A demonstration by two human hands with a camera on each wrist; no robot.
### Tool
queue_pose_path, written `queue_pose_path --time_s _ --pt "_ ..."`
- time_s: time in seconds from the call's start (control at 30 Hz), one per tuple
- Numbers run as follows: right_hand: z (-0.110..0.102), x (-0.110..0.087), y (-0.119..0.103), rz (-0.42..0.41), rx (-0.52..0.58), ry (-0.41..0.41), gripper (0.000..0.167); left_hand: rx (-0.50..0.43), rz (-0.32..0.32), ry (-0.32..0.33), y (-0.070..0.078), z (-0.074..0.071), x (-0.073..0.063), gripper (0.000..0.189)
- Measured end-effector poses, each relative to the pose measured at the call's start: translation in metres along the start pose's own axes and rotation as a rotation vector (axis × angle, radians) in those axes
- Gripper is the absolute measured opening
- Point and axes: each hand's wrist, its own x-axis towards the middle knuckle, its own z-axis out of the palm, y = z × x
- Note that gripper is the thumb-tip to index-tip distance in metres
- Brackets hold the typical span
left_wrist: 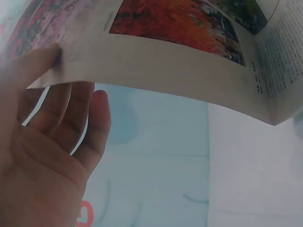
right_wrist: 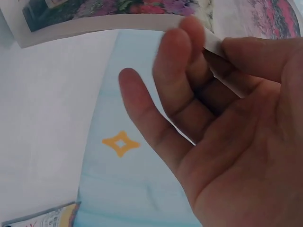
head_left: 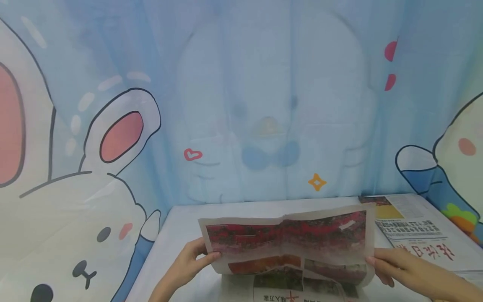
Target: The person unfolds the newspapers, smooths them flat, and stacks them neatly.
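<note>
A newspaper sheet [head_left: 320, 235] with red and dark colour photos is held up between both hands, its upper part tilted toward the camera and its lower part folding down toward the table. My left hand [head_left: 190, 260] pinches the left edge, thumb on the printed face and fingers behind, as the left wrist view shows with the newspaper [left_wrist: 156, 61] above the palm. At the right edge my right hand [head_left: 400, 268] pinches the paper between thumb and forefinger; in the right wrist view its other fingers [right_wrist: 142, 104] stand loosely away from the newspaper [right_wrist: 99, 23].
Another newspaper [head_left: 411, 235] with red headline characters lies flat at the table's right side. The table [head_left: 181, 226] has a white cover. Behind it and at the sides hangs a blue curtain [head_left: 264, 84] printed with cartoon animals.
</note>
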Motion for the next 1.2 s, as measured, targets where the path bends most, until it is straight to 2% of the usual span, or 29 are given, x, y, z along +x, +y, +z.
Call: queue_pose_path --time_s 0.07,0.13,0.33,0.57,0.67,0.83,0.93,1.2 --pt "-0.003 0.004 0.003 -0.014 0.059 0.007 0.034 -0.006 -0.014 0.025 -0.002 0.0 0.005 0.033" --pt "-0.006 0.01 0.005 -0.038 0.074 0.029 0.034 0.001 -0.027 0.051 -0.004 0.001 0.011 0.035" --pt "-0.011 0.026 0.005 -0.054 -0.048 0.152 0.033 -0.033 -0.1 0.131 -0.012 0.005 0.033 0.04" --pt "-0.014 0.045 0.013 0.03 -0.071 0.227 0.035 -0.066 -0.154 0.238 -0.027 0.012 0.052 0.037" --pt "-0.013 0.051 0.021 0.051 -0.09 0.242 0.038 -0.071 -0.175 0.259 -0.037 0.016 0.056 0.035" --pt "-0.011 0.057 0.032 0.125 -0.093 0.229 0.052 -0.059 -0.223 0.237 -0.05 0.022 0.055 0.039" --pt "-0.008 0.06 0.038 0.161 -0.085 0.213 0.053 -0.043 -0.261 0.217 -0.058 0.024 0.053 0.038" --pt "0.004 0.066 0.063 0.093 -0.057 0.163 0.037 -0.015 -0.377 0.164 -0.077 0.029 0.044 0.03"
